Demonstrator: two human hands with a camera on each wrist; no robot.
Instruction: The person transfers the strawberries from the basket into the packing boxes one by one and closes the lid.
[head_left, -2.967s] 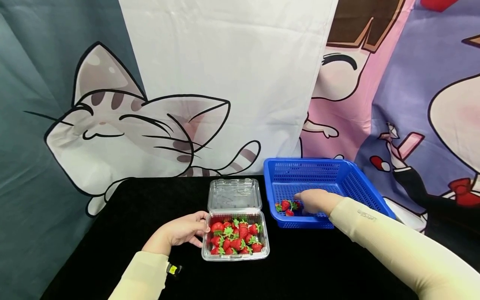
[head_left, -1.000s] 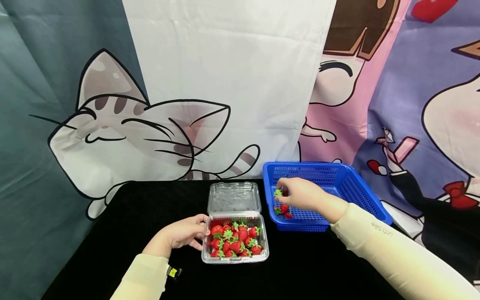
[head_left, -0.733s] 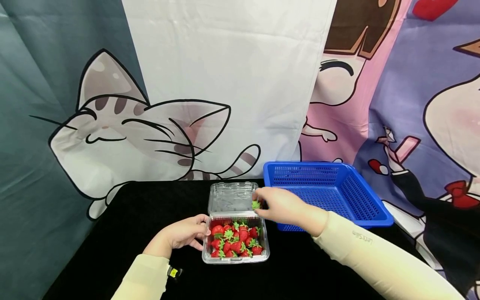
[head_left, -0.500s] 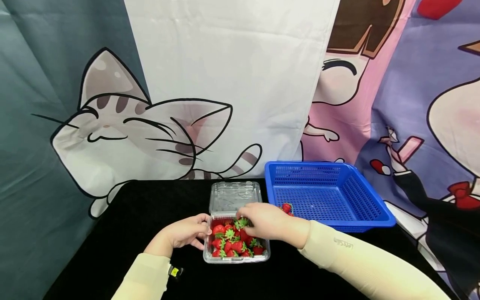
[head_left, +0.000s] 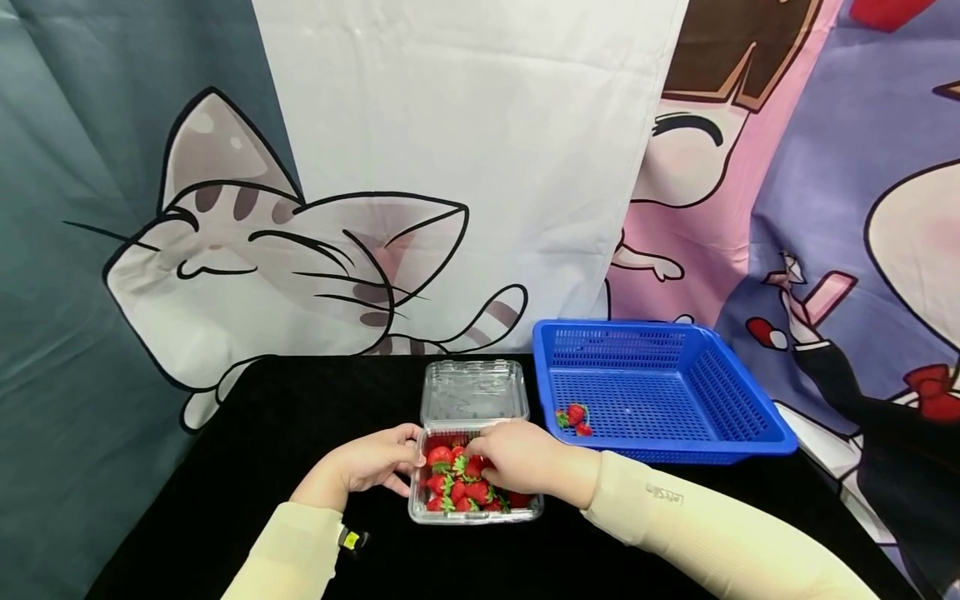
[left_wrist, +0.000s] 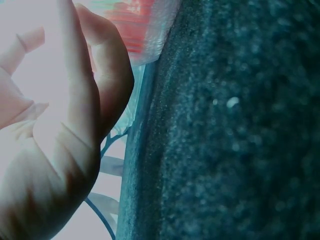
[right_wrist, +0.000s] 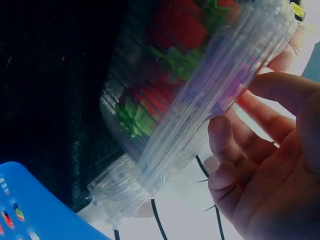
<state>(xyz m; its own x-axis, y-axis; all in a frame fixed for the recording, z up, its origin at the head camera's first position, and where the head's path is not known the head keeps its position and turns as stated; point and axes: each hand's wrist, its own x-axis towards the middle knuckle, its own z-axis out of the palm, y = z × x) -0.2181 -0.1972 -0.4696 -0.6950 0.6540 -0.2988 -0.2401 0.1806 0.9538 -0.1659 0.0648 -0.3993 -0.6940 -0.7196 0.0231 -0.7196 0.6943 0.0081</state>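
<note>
A clear plastic clamshell box (head_left: 476, 518) full of red strawberries (head_left: 440, 457) with green leaves stands in the middle of the head view, its lid (head_left: 475, 392) laid back. My left hand (head_left: 371, 462) grips the box's left wall, thumb over the rim and fingers outside. My right hand (head_left: 528, 458) reaches over the right side, thumb and forefinger around a strawberry (head_left: 476, 468) among the others; the hand covers the right part of the fruit. In the right wrist view, the fingertips of my right hand (right_wrist: 280, 165) are at the box rim, partly hidden behind the plastic wall (right_wrist: 175, 135).
A blue perforated basket (head_left: 660, 333) stands just right of the box, with a few strawberries (head_left: 575, 414) in its near left corner. Black cloth (head_left: 337, 387) covers the table. Behind hangs a printed cartoon backdrop (head_left: 480, 108).
My right hand has taken a strawberry from the basket, carried it left and lowered it into the box. Fewer strawberries lie in the basket. My left hand has stayed on the box.
</note>
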